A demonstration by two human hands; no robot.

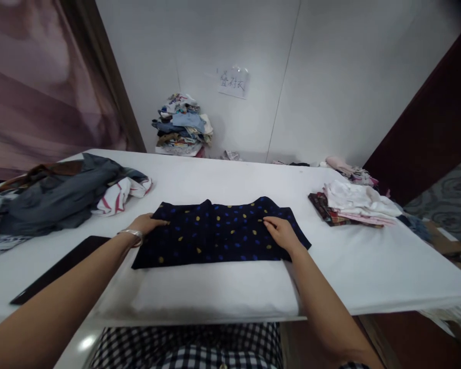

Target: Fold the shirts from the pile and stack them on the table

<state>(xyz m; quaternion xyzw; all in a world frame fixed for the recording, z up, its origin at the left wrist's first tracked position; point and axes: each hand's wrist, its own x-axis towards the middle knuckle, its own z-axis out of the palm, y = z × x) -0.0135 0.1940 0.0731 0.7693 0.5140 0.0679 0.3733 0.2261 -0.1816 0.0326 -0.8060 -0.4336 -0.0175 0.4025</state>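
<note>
A dark navy shirt with blue and yellow spots lies across the white table in front of me, folded into a wide, low band. Its upper edge is uneven, with small raised bumps. My left hand grips its left end, the fingers partly hidden by the cloth, and a silver bracelet sits on that wrist. On the right part of the shirt, my right hand is closed with thumb and fingertips pinching the fabric.
Crumpled clothes lie at the left, beside a flat black board. Folded garments are stacked at the right. A tall clothes pile stands behind the far table edge. A handwritten paper hangs on the wall.
</note>
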